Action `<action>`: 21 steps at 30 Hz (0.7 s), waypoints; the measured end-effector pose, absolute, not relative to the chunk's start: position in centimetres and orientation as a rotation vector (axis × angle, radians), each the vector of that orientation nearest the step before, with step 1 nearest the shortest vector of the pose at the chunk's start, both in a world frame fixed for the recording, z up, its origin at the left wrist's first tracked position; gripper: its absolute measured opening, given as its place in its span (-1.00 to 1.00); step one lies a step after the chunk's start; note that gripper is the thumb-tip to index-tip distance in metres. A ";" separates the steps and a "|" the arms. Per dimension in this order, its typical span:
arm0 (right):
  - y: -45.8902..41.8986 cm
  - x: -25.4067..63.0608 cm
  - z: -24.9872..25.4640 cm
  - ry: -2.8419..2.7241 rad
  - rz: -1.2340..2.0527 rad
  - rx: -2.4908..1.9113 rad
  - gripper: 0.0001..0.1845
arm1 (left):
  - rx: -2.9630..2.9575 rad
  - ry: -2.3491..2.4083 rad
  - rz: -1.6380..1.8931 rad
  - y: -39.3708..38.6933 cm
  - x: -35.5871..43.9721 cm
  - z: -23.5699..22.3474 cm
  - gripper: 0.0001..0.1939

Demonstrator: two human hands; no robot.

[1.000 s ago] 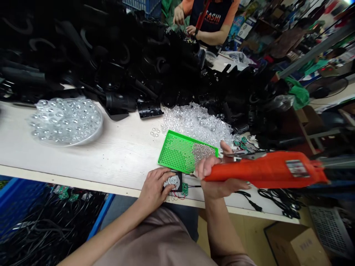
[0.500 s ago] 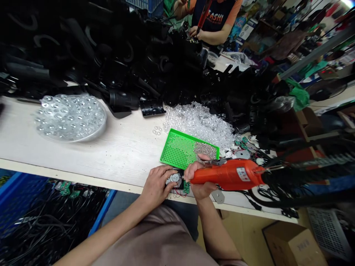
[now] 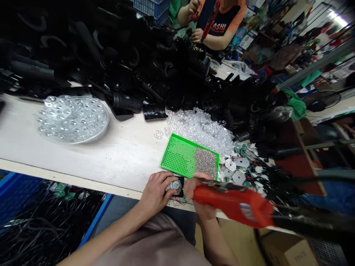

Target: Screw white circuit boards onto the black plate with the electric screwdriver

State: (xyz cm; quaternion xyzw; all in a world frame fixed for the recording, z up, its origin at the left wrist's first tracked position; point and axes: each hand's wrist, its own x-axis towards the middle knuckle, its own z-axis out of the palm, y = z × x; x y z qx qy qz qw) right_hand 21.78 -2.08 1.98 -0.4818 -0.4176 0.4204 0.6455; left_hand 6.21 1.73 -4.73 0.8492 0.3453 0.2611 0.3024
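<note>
Busy workbench, and what a spread: a white bench (image 3: pixel 124 155) under a black heap of moulded plastic housings (image 3: pixel 83 55), with a mound of clear lenses (image 3: pixel 199 129) piled beside a green perforated tray (image 3: pixel 180 157). You've got your left hand (image 3: pixel 155 194) pressed down on a small round motor (image 3: pixel 175 185) sitting on a black mount, fingers curled close against it, red and black wires (image 3: pixel 177 201) trailing just below. Your right hand (image 3: pixel 201 195) is closed firmly around an orange-red electric tool (image 3: pixel 233 203), its metal front end just beside the tray's lower right corner (the very tip is hidden, can't call that one). Up top, a co-worker's hand (image 3: pixel 197 35) sits near another red tool (image 3: pixel 210 16).
</note>
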 end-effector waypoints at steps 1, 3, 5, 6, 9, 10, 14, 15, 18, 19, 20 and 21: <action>-1.9 22.2 2.7 -0.938 0.885 -1.043 -0.32 | 2.257 0.905 0.704 1.7 6.2 -4.7 -0.72; -0.9 23.2 3.5 -0.919 0.752 -0.956 -0.31 | 2.259 0.941 0.740 1.6 6.1 -4.8 -0.71; 0.5 24.2 3.3 -0.911 0.701 -0.921 -0.33 | 2.229 1.075 0.757 1.4 6.1 -4.9 -0.64; 1.2 24.6 2.9 -0.905 0.698 -0.912 -0.34 | 2.201 1.161 0.749 1.3 6.2 -4.9 -0.58; 2.8 25.3 0.9 -0.885 0.713 -0.909 -0.37 | 2.132 1.331 0.692 1.1 6.2 -5.0 -0.46; 3.1 25.4 0.3 -0.879 0.713 -0.919 -0.36 | 2.126 1.346 0.677 1.1 6.3 -5.0 -0.45; 3.5 25.4 -1.1 -0.860 0.724 -1.009 -0.29 | 2.124 1.349 0.669 1.1 6.3 -5.0 -0.43; 3.5 25.4 -1.3 -0.857 0.731 -1.036 -0.29 | 2.124 1.350 0.675 1.1 6.4 -4.9 -0.44; 3.6 25.4 -1.4 -0.855 0.740 -1.072 -0.29 | 2.128 1.353 0.697 1.1 6.4 -4.9 -0.49; 3.6 25.4 -1.4 -0.856 0.740 -1.063 -0.30 | 2.133 1.354 0.701 1.1 6.4 -4.9 -0.50; 3.6 25.4 -1.4 -0.858 0.739 -1.050 -0.31 | 2.140 1.353 0.704 1.1 6.4 -4.9 -0.50; 3.7 25.4 -1.4 -0.864 0.739 -1.035 -0.32 | 2.148 1.350 0.707 1.1 6.4 -5.0 -0.49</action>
